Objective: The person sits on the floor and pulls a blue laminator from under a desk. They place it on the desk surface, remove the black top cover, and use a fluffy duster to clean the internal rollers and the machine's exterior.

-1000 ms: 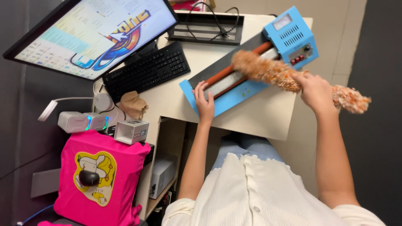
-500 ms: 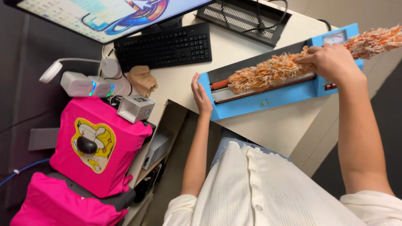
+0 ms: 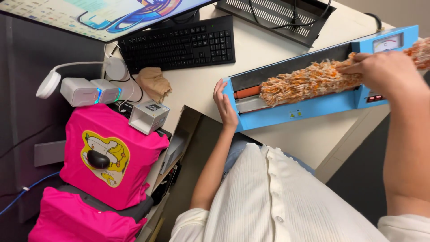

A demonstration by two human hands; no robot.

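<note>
Fingers of right hand curled tight round one end of fuzzy orange duster, pinching it fast. Duster stretching leftward from those fingers, long axis lying along trough of blue machine, head resting inside, over red roller. Right hand much nearer the duster; left hand well apart from it, fingers only half bent, pressed flat against the machine's left end, closed on nothing. On machine's front, just below the duster, small yellow warning stickers; by the right fingers, a pale dial and red buttons. Farther out on pale worktop: black keyboard, small white box, pink shirt with yellow print.
</note>
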